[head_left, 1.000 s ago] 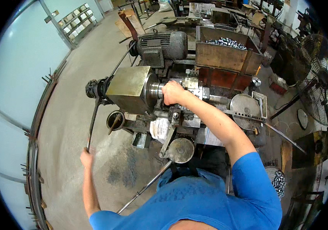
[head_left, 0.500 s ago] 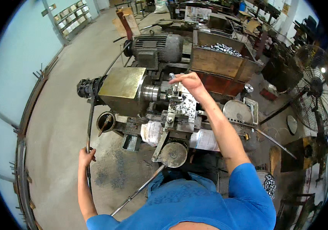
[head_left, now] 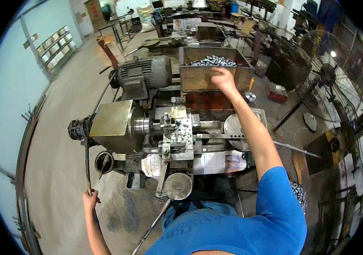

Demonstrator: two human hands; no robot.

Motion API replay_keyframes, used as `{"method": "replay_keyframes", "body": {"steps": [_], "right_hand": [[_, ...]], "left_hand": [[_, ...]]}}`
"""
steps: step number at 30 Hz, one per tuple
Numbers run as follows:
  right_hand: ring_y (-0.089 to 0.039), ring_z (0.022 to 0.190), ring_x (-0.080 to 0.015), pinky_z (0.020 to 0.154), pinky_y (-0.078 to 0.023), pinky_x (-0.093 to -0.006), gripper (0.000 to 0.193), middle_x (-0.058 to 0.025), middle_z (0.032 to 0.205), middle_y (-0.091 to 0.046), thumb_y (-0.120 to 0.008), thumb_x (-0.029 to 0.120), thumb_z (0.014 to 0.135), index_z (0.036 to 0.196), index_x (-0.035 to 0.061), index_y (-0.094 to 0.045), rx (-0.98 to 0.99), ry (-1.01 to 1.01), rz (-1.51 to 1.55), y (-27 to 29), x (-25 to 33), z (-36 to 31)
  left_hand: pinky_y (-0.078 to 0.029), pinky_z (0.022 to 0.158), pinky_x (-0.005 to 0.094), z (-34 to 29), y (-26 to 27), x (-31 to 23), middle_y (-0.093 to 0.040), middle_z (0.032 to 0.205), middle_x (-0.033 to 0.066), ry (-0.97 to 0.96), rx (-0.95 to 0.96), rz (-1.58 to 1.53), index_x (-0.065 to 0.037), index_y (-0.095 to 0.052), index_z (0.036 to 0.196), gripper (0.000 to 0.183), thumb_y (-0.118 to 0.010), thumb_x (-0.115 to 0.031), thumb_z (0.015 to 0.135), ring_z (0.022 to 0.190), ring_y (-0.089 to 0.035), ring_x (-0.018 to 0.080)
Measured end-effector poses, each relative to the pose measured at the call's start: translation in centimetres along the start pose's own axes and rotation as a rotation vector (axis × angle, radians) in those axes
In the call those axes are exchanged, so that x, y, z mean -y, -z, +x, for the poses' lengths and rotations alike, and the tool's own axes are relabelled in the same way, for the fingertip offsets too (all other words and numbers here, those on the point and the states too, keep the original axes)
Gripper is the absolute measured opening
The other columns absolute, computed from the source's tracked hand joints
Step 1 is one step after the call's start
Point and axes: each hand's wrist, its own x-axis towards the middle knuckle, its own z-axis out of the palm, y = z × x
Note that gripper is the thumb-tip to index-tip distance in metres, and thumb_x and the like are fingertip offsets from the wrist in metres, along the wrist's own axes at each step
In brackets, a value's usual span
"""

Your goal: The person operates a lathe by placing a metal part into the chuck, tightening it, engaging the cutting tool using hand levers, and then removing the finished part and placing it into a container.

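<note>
My left hand (head_left: 90, 199) is wrapped round a long dark rod (head_left: 87, 165) running up along the left side of a lathe. My right hand (head_left: 224, 79) is above the front edge of a wooden box (head_left: 204, 78) heaped with small shiny metal pieces (head_left: 213, 61). Its fingers are bent together, slightly blurred, and what they hold, if anything, is hidden. Below and left of that hand lies the lathe's tool slide (head_left: 179, 131), strewn with dark chips. The spindle chuck (head_left: 140, 126) beside the slide has no workpiece that I can make out.
A grey motor (head_left: 145, 72) stands behind the brass-coloured headstock cover (head_left: 112, 119). A round handwheel (head_left: 178, 186) and a slanting metal bar (head_left: 153, 225) are close to my body. At right are a floor fan (head_left: 328, 74) and a long bar (head_left: 298, 148) jutting outward.
My right hand has moved from above the tool slide, where it held a small metal cylinder, to the wooden box. My left hand keeps its hold on the rod. The view has tilted up.
</note>
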Motion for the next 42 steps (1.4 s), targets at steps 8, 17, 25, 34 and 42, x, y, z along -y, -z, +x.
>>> {"method": "replay_keyframes", "body": {"steps": [8, 17, 25, 34, 42], "right_hand": [[-0.061, 0.092, -0.0241, 0.082, -0.046, -0.0308, 0.035, -0.0126, 0.096, -0.066, -0.057, 0.018, 0.061, 0.089, 0.0, -0.067, -0.071, -0.24, -0.294, 19.2, -6.4, -22.9], [-0.063, 0.076, -0.0303, 0.071, -0.05, -0.0366, 0.032, -0.0177, 0.079, -0.064, -0.061, 0.028, 0.063, 0.086, 0.0071, -0.068, 0.214, -0.931, -1.041, 32.1, -14.6, -54.3], [-0.06, 0.096, -0.0286, 0.082, -0.047, -0.034, 0.032, -0.0159, 0.103, -0.062, -0.052, 0.026, 0.07, 0.09, 0.0051, -0.065, 0.583, -1.211, -0.994, 23.3, -11.9, -51.5], [-0.061, 0.08, -0.0319, 0.072, -0.05, -0.037, 0.02, -0.0168, 0.079, -0.063, -0.06, 0.025, 0.063, 0.073, 0.0085, -0.066, 0.419, -0.971, -1.001, 25.3, -18.4, -55.5], [-0.061, 0.081, -0.0281, 0.074, -0.048, -0.0326, 0.019, -0.0141, 0.082, -0.064, -0.06, 0.013, 0.061, 0.075, 0.0046, -0.07, 0.147, -0.309, -0.454, 21.7, -6.7, -42.7]], "left_hand": [[-0.051, 0.055, 0.0318, 0.9, 2.3, 2.4, -0.054, 0.07, 0.0099, 0.176, 0.217, -0.276, 0.005, -0.047, 0.109, 0.033, -0.058, -0.008, 0.082, 0.058, -0.056, 0.0188], [-0.045, 0.064, 0.0377, 7.4, 0.8, 6.6, -0.054, 0.074, 0.01, 0.192, 0.237, -0.3, -0.001, -0.054, 0.104, 0.032, -0.062, -0.019, 0.079, 0.068, -0.052, 0.0239], [-0.043, 0.072, 0.0436, 9.7, 4.5, 12.2, -0.054, 0.087, 0.014, 0.003, 0.246, -0.179, -0.001, -0.054, 0.102, 0.04, -0.068, -0.021, 0.07, 0.08, -0.052, 0.031], [-0.045, 0.063, 0.0377, 4.6, 2.7, 7.4, -0.053, 0.069, 0.0098, 0.312, 0.32, -0.521, -0.005, -0.053, 0.101, 0.027, -0.062, -0.022, 0.083, 0.069, -0.054, 0.0199], [-0.047, 0.069, 0.0309, -6.7, -3.7, -16.6, -0.064, 0.087, 0.0124, -0.459, -0.009, 0.251, 0.002, -0.055, 0.115, 0.037, -0.061, -0.014, 0.082, 0.079, -0.06, 0.0163]]}}
